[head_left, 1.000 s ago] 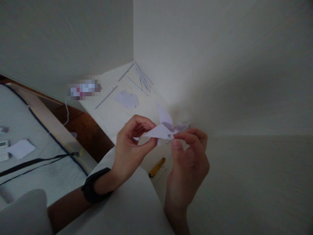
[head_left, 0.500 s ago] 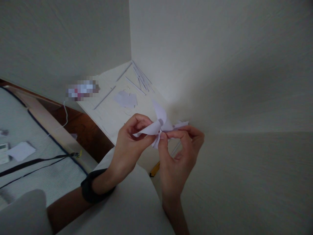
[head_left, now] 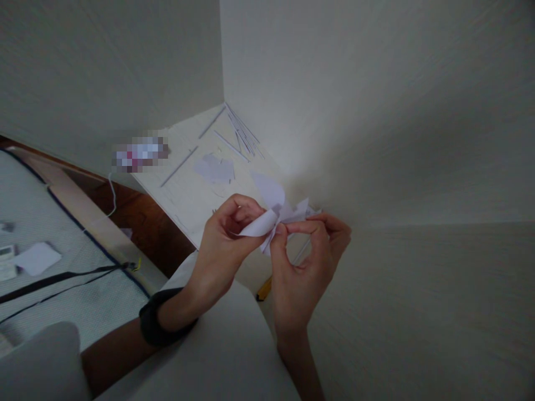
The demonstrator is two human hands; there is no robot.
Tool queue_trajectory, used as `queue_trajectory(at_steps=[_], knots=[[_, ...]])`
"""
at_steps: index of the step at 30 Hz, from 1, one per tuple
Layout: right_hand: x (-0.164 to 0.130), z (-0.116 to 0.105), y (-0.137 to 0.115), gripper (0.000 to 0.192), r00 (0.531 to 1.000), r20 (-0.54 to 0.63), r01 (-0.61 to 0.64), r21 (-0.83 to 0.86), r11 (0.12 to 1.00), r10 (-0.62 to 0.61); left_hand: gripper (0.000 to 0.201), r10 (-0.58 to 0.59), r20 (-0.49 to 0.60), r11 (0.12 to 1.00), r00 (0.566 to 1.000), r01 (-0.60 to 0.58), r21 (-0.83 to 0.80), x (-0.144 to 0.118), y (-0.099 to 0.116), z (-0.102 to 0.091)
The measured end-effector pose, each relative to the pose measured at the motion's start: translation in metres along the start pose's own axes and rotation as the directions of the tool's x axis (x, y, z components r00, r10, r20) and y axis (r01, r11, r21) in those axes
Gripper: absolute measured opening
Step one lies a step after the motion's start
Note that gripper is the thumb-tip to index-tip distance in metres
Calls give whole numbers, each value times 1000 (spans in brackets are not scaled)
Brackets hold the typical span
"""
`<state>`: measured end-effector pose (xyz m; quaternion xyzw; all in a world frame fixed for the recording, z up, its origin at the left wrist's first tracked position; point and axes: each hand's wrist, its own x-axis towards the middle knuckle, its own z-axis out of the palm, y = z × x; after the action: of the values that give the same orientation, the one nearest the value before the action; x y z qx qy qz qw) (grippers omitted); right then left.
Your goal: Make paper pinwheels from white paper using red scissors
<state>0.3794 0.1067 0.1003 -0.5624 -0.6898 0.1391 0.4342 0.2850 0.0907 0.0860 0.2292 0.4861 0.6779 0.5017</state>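
Observation:
Both of my hands are on a white paper flower [head_left: 271, 192], a piece with several curled, petal-like strips that meet at a centre. From the left, my left hand [head_left: 232, 236] is closed on one curled strip, its thumb lying along the lower edge. My right hand [head_left: 303, 262] pinches the centre between thumb and index finger, and its other fingers curl behind. The exact spot under the right fingertips is hidden. Below the flower, partly behind my right hand, a yellow-handled cutter [head_left: 264, 289] rests on the surface.
On the white tabletop [head_left: 184, 197] in the wall corner lie several thin paper sticks [head_left: 242, 133] and paper scraps [head_left: 215, 168]. A blurred-out object [head_left: 141, 153] with a white cable stands at the table's left edge. A bed-like surface [head_left: 83, 289] with a paper piece [head_left: 38, 259] is at left.
The paper flower has turned slightly: its upper petal leans further left, and another strip stands up near my right fingers. Both hands stay almost in place, still holding it.

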Motion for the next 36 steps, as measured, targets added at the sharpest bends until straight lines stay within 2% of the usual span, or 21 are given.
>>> queue_trajectory(at_steps=[14, 27, 36], knots=[[1, 0, -3, 16, 999, 33, 24, -16, 1000, -23, 23, -6, -37, 998, 999, 8, 66, 0, 0, -1], [0, 1, 0, 8, 998, 12, 66, 50, 997, -67, 29, -85, -52, 995, 995, 82, -49, -1, 2, 0], [-2, 3, 1, 8, 987, -13, 160, -42, 986, -161, 33, -100, -79, 994, 992, 97, -41, 1, 4, 1]])
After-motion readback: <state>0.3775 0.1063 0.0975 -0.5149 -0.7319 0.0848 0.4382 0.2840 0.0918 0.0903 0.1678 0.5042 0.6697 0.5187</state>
